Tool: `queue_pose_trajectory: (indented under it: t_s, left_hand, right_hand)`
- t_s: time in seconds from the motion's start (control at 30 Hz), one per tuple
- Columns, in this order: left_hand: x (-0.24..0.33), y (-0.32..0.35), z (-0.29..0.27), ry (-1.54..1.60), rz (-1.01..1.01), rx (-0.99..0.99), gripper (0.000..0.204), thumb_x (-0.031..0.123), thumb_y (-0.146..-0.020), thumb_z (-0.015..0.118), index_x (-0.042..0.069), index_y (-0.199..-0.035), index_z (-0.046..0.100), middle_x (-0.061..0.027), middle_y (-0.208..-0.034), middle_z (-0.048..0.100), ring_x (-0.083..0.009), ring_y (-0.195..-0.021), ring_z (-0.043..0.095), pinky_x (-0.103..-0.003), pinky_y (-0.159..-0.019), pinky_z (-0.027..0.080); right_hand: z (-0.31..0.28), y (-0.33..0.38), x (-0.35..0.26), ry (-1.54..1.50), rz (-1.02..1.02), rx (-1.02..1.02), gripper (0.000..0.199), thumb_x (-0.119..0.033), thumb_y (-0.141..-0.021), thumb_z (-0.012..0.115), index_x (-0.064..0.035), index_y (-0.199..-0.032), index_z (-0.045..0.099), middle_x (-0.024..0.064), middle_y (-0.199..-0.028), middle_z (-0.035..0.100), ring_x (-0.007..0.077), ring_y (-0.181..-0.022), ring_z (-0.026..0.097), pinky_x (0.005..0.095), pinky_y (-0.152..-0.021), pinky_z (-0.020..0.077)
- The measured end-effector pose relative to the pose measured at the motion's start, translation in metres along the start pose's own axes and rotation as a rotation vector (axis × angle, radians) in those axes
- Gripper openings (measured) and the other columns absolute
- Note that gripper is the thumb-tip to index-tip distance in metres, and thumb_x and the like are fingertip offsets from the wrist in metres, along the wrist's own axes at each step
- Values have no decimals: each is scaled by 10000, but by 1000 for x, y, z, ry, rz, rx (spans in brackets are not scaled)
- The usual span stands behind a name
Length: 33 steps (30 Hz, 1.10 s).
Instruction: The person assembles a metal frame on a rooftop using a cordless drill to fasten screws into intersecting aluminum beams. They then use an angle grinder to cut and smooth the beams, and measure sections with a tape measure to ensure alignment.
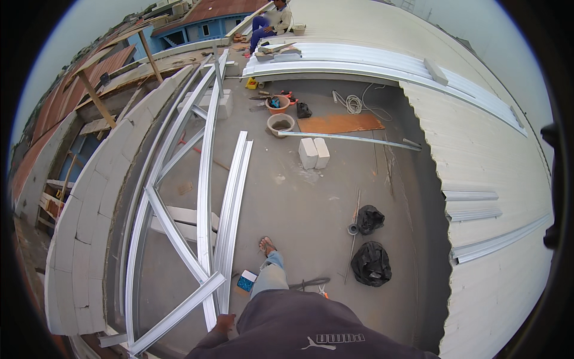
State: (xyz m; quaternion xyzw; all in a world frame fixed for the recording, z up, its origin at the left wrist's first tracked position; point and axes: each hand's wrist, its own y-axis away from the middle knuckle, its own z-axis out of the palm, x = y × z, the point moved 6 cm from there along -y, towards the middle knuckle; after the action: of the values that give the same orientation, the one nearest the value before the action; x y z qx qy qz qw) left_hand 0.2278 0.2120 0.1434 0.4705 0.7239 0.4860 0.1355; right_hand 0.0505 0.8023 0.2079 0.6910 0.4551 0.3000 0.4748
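Observation:
My left hand is low in the view, right beside the near end of a silvery light-steel roof truss. It is small and partly turned away, so I cannot make out whether its fingers grip the steel. My right hand is out of view. The truss lies lengthwise on the left, its channel members joined by slanting webs; one short web crosses at its near end. Alongside it rest loose steel channels. By my foot sits a small open box with blue contents.
White blocks stand mid-floor near two buckets and an orange-brown board. Black bags lie to the right. Corrugated roofing borders the right side, a block wall the left. Another person sits at the far edge.

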Motion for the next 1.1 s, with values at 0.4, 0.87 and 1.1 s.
queue_pose_trajectory:
  t_s: [0.4, 0.87, 1.1]
  left_hand:
    - [95, -172, -402, 1196, -174, 356, 542, 313, -952, 738, -33, -1332, 565, -112, -1028, 693, -180, -837, 669, -312, -583, 501]
    - [165, -169, -428, 1132, -476, 96, 539, 411, -980, 662, -36, -1277, 621, -145, -1103, 717, -249, -981, 688, -399, -836, 550]
    - [325, -180, -466, 1100, -750, -154, 531, 417, -982, 647, -25, -1276, 627, -158, -1119, 716, -267, -992, 689, -404, -849, 548]
  right_hand:
    - [-254, -43, -254, -125, -27, 481, 827, -357, -675, 915, 27, -1319, 565, 246, -1256, 683, 407, -1211, 656, 464, -1004, 544]
    - [-552, -268, -573, -359, -277, 614, 780, -279, -652, 917, -3, -1296, 575, 237, -1193, 701, 413, -1130, 685, 478, -974, 549]
    - [-665, -512, -731, -256, -110, 535, 779, -269, -703, 897, 2, -1326, 515, 243, -1200, 697, 435, -1136, 680, 478, -983, 551]
